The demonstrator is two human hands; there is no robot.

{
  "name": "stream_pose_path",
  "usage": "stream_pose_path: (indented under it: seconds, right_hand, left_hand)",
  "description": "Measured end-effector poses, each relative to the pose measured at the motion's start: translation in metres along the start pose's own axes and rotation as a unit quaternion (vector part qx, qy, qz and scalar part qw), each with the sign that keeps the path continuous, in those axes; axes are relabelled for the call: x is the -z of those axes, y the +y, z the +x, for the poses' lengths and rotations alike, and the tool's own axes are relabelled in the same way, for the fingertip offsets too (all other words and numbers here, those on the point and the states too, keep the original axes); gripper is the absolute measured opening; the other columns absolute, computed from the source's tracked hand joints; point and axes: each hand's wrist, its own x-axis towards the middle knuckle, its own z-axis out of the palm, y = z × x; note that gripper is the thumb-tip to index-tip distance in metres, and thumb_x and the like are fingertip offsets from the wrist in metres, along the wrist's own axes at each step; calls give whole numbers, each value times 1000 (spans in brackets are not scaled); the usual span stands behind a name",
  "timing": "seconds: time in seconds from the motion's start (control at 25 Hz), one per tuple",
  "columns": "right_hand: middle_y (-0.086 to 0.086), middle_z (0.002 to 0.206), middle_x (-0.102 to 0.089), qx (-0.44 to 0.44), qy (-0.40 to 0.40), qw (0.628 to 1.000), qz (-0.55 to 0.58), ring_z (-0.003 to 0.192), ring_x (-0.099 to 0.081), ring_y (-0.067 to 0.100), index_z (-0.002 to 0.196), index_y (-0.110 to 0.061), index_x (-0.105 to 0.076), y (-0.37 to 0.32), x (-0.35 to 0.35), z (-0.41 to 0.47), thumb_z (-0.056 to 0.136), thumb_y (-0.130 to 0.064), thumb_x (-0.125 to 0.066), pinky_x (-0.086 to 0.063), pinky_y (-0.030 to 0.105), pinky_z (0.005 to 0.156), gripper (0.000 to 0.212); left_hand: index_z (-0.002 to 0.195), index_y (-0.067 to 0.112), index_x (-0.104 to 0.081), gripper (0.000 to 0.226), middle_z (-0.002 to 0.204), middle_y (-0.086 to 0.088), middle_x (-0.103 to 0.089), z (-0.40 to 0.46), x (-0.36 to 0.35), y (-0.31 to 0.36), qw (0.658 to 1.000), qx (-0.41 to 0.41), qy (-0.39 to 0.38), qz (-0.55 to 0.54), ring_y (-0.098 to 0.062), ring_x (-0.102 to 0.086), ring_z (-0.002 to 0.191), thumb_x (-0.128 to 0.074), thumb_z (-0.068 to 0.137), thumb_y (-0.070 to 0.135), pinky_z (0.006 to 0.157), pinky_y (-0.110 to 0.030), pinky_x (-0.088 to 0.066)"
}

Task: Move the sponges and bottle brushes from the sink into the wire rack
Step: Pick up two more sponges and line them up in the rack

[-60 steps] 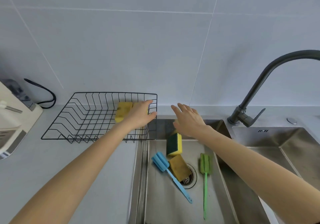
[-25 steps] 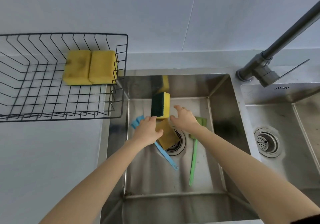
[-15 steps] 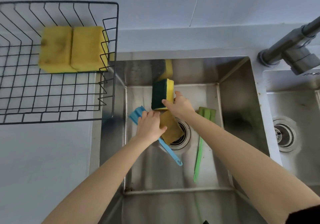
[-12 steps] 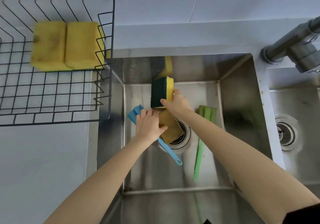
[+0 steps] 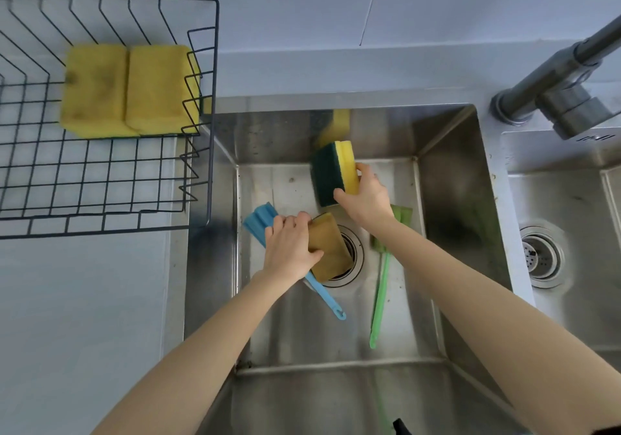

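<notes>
Two hands in the sink (image 5: 447, 179): right hand (image 5: 366, 199) now lifting the green-yellow sponge (image 5: 332, 172), fingers pinching it; left hand (image 5: 289, 249) clamped on the brown sponge (image 5: 331, 249) beside, hiding the blue brush (image 5: 260, 221) neck.

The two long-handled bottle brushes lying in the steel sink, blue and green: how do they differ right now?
The blue plastic bottle brush lies diagonally, and the left hand covers its middle. The green plastic bottle brush lies nearly straight along the basin, its head partly hidden under the right forearm. The blue one sits left of the drain, the green one right. Both rest on the floor of the steel sink, handles pointing toward the camera.
</notes>
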Motion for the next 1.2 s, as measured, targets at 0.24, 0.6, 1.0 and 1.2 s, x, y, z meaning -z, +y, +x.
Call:
stream_pose_path:
  seconds: [0.24, 0.6, 1.0, 1.2]
  right_hand:
    - [16, 129, -41, 97, 37, 964, -245, 118, -42, 33, 133, -11, -36, 22, 8, -18, 84, -17, -59, -40, 41, 97, 55]
    - [15, 133, -35, 123, -7, 945, -303, 121, -35, 34, 121, -15, -50, 36, -19, -32, 88, -23, -55, -35, 38, 96, 35]
    - [18, 136, -39, 33, -10, 965, -262, 125, -39, 34, 139, -10, -29, 25, -17, -22, 88, -17, -57, -35, 39, 103, 59]
    - [17, 133, -45, -27, -23, 991, -128, 121, -46, 32, 129, -5, -43, 27, -15, -30, 84, -21, -64, -42, 37, 98, 52]
  left_hand:
    - [124, 9, -38, 55, 130, -14, -37, -12, 10, -11, 985, 22, 45, -164, -27, -41, 117, -66, 78, 18, 96, -27, -34]
    - [129, 17, -41, 52, 130, -16, -34, -16, 18, -20, 964, 88, 60, -244, -26, -41, 118, -62, 81, 14, 90, -19, -31]
    - [135, 7, -30, 65, 134, -13, -41, -21, 22, -22, 948, 120, 69, -287, -28, -47, 119, -64, 81, 15, 96, -36, -43]
    - [131, 8, -34, 57, 131, -13, -47, -25, 27, -24, 933, 137, 61, -326, -28, -50, 115, -63, 82, 16, 90, -34, -45]
